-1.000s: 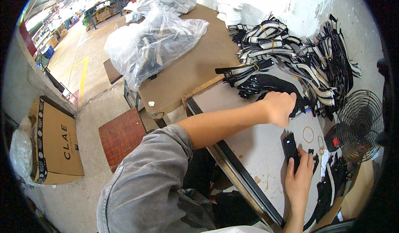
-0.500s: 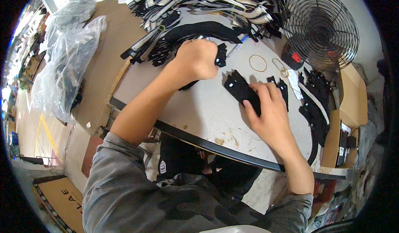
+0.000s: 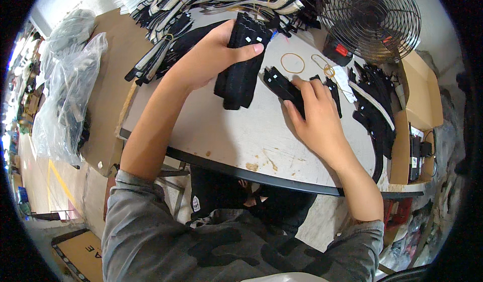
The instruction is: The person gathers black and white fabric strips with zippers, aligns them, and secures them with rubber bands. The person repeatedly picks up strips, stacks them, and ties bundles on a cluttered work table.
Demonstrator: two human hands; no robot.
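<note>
My left hand (image 3: 214, 55) is closed round a flat stack of black fabric strips (image 3: 239, 78), which it holds upright over the table, thumb across the front. Small white squares mark the stack near its upper end, and its lower end hangs free. To the right, my right hand (image 3: 319, 113) is closed over a second stack of black strips (image 3: 282, 86) lying on the table, thumb on the near side and fingers over the top. More short black strips (image 3: 332, 93) show just beyond the right fingers, partly covered by them.
Tied bundles of black and white strips (image 3: 226, 0) cover the table's far side. Rubber bands (image 3: 292, 63) lie near a wire-cage fan (image 3: 370, 17). At right are loose black strips (image 3: 372, 95) and an open cardboard box (image 3: 401, 151). A plastic bag (image 3: 70, 100) lies left.
My left hand has turned and raised its stack of black strips, so the stack's front now shows. My right hand stays on its stack. The whole view has shifted slightly.
</note>
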